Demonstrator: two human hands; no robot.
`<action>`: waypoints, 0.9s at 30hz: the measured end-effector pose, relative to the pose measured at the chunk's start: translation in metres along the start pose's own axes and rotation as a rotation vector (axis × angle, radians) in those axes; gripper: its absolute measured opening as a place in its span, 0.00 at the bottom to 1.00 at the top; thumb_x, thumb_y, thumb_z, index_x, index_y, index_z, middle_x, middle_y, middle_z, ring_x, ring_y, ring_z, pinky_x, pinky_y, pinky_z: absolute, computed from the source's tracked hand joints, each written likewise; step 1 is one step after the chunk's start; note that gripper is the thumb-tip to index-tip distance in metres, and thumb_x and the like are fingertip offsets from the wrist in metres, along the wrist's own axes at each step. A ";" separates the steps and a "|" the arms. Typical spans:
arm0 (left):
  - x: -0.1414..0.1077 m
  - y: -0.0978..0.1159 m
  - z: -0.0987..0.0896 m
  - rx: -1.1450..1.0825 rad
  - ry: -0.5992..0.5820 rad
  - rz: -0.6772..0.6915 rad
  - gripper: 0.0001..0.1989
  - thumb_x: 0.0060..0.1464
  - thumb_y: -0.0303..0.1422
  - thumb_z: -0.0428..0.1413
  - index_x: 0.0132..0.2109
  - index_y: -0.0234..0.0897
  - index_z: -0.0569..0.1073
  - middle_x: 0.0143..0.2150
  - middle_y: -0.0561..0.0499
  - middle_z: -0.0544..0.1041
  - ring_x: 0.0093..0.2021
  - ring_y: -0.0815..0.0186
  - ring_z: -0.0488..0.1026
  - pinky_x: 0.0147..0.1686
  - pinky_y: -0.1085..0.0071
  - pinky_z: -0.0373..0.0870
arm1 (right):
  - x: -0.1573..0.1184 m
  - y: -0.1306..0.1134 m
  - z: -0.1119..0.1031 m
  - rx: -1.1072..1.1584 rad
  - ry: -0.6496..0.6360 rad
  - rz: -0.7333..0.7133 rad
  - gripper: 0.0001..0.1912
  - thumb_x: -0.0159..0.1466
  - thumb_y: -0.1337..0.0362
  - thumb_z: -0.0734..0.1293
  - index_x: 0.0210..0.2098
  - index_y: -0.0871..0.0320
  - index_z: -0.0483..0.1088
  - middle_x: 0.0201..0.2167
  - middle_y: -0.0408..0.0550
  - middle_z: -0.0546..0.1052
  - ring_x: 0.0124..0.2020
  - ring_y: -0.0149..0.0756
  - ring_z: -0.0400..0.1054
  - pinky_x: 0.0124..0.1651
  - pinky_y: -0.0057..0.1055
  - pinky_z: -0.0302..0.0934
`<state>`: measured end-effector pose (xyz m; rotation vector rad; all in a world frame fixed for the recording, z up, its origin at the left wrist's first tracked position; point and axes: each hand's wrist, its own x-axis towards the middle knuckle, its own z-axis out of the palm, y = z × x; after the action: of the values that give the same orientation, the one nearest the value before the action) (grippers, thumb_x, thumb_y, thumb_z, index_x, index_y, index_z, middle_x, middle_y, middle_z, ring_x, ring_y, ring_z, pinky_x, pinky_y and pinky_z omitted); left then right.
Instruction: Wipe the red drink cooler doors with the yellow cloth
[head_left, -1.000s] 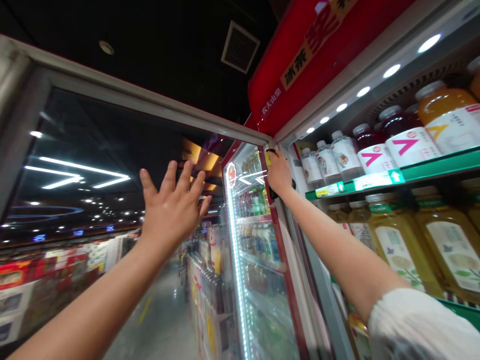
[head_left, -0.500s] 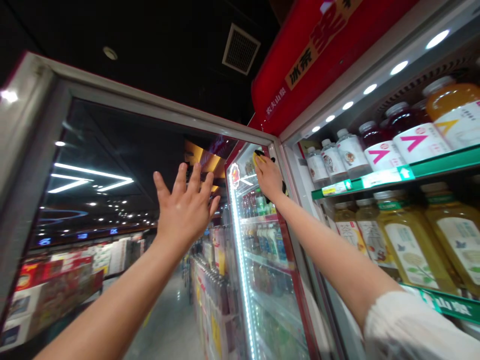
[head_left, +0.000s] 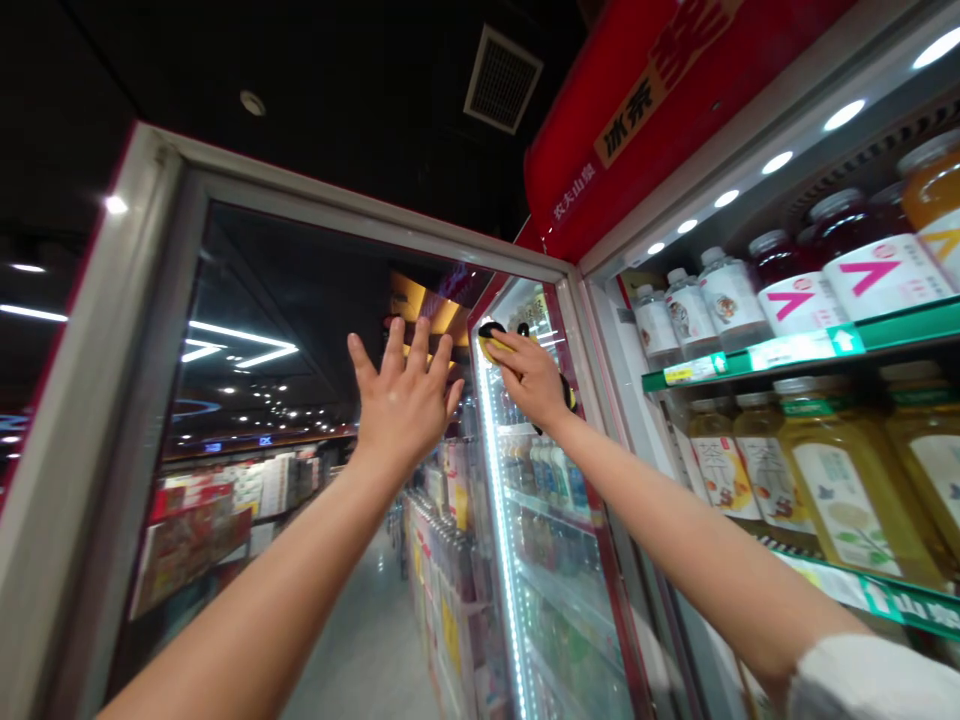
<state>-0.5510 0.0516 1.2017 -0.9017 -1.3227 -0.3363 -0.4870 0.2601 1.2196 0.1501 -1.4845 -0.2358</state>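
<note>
The glass door (head_left: 285, 270) of a drinks fridge stands swung out in front of me, framed in grey. Against its pane, near the middle, my left hand (head_left: 405, 405) is held flat with fingers spread and nothing in it. My right hand (head_left: 536, 380) presses a yellow and black cloth (head_left: 496, 347) to the upper right part of the glass. Part of the cloth is covered by the fingers, and a bit of yellow and black shows beside the wrist.
To the right are fridge shelves with juice bottles (head_left: 795, 290) above and tea bottles (head_left: 832, 480) below. A red header (head_left: 577, 150) tops the fridge. Through the glass appear another lit fridge (head_left: 547, 570), an aisle floor (head_left: 382, 620) and stacked goods (head_left: 202, 530).
My right hand has slid the cloth left and slightly down across the glass. My left hand keeps roughly its place on the pane, while the view has turned a little left.
</note>
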 end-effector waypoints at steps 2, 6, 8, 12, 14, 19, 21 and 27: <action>0.000 -0.001 0.001 0.007 -0.007 -0.002 0.29 0.66 0.41 0.46 0.72 0.43 0.58 0.75 0.42 0.52 0.76 0.45 0.42 0.68 0.31 0.29 | -0.004 0.010 -0.001 0.028 0.061 0.087 0.22 0.67 0.71 0.59 0.53 0.50 0.78 0.60 0.46 0.76 0.61 0.37 0.68 0.65 0.41 0.60; -0.001 -0.001 0.002 0.028 -0.014 0.005 0.30 0.67 0.42 0.45 0.72 0.40 0.57 0.75 0.40 0.51 0.76 0.45 0.42 0.68 0.31 0.29 | 0.028 0.021 0.004 -0.040 0.119 0.333 0.23 0.66 0.71 0.58 0.55 0.54 0.76 0.61 0.49 0.74 0.61 0.42 0.68 0.66 0.45 0.59; -0.001 -0.001 0.002 0.041 -0.016 -0.001 0.31 0.67 0.42 0.44 0.73 0.38 0.55 0.75 0.40 0.51 0.76 0.46 0.43 0.68 0.31 0.29 | 0.040 0.012 0.008 -0.064 0.072 0.275 0.25 0.66 0.70 0.59 0.60 0.53 0.72 0.65 0.47 0.70 0.65 0.43 0.64 0.68 0.47 0.56; 0.000 -0.001 0.002 0.049 -0.028 -0.011 0.32 0.67 0.42 0.44 0.73 0.38 0.52 0.75 0.40 0.51 0.76 0.47 0.42 0.68 0.32 0.28 | 0.019 -0.003 0.003 0.015 -0.043 -0.037 0.25 0.68 0.69 0.59 0.62 0.47 0.70 0.66 0.41 0.69 0.68 0.39 0.60 0.69 0.46 0.55; 0.000 -0.001 0.002 0.046 -0.037 -0.012 0.32 0.67 0.42 0.44 0.73 0.38 0.52 0.75 0.40 0.51 0.76 0.47 0.42 0.68 0.32 0.28 | 0.005 0.000 -0.001 0.045 -0.055 -0.071 0.25 0.68 0.69 0.58 0.60 0.45 0.72 0.64 0.41 0.72 0.66 0.37 0.63 0.68 0.45 0.57; -0.001 0.000 0.003 0.053 -0.034 -0.028 0.32 0.67 0.42 0.42 0.73 0.32 0.52 0.76 0.38 0.49 0.76 0.47 0.42 0.68 0.33 0.27 | 0.022 -0.005 0.007 -0.063 0.044 0.197 0.25 0.68 0.71 0.56 0.60 0.54 0.72 0.64 0.46 0.72 0.64 0.40 0.65 0.68 0.43 0.57; -0.001 0.000 0.004 0.056 -0.022 -0.037 0.33 0.67 0.40 0.41 0.72 0.27 0.53 0.76 0.34 0.47 0.76 0.48 0.42 0.69 0.34 0.29 | 0.034 -0.022 0.014 -0.080 0.015 0.165 0.25 0.69 0.70 0.56 0.62 0.54 0.71 0.66 0.44 0.69 0.66 0.41 0.62 0.69 0.42 0.55; -0.008 -0.016 -0.004 0.052 -0.107 0.005 0.32 0.64 0.39 0.45 0.70 0.24 0.58 0.74 0.33 0.54 0.75 0.50 0.47 0.72 0.42 0.39 | 0.021 -0.056 0.013 -0.017 -0.119 -0.008 0.27 0.67 0.71 0.58 0.61 0.46 0.70 0.67 0.38 0.68 0.67 0.41 0.60 0.67 0.44 0.56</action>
<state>-0.5609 0.0364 1.1998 -0.8897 -1.4206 -0.2517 -0.5018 0.2009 1.2276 0.1300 -1.6001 -0.2674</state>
